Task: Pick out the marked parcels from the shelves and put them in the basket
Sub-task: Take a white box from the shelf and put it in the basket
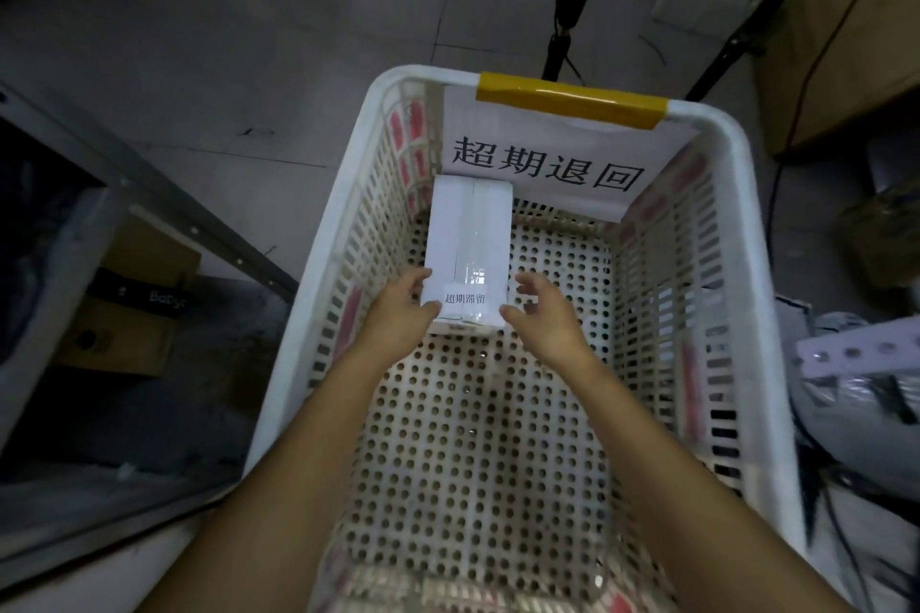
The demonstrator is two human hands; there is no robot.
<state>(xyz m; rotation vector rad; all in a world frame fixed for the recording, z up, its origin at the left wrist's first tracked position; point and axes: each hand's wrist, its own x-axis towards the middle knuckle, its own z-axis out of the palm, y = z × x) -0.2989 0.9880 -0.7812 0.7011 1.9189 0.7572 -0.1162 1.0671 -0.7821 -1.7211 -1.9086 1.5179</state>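
A white parcel [468, 234] with a small printed label near its front end lies inside the white perforated basket [717, 154], against the far left wall. My left hand [401, 314] touches the parcel's near left corner with its fingers. My right hand [545, 314] hovers just off the near right corner, fingers spread and apart from the box. A paper sign with large black characters [547, 164] hangs on the basket's far wall under a strip of yellow tape [572, 100].
A metal shelf frame [149, 194] runs along the left, with a brown cardboard box [124, 314] beneath it. A black fan stand [572, 0] rises behind the basket. Cardboard [846, 40] and cables lie at the right.
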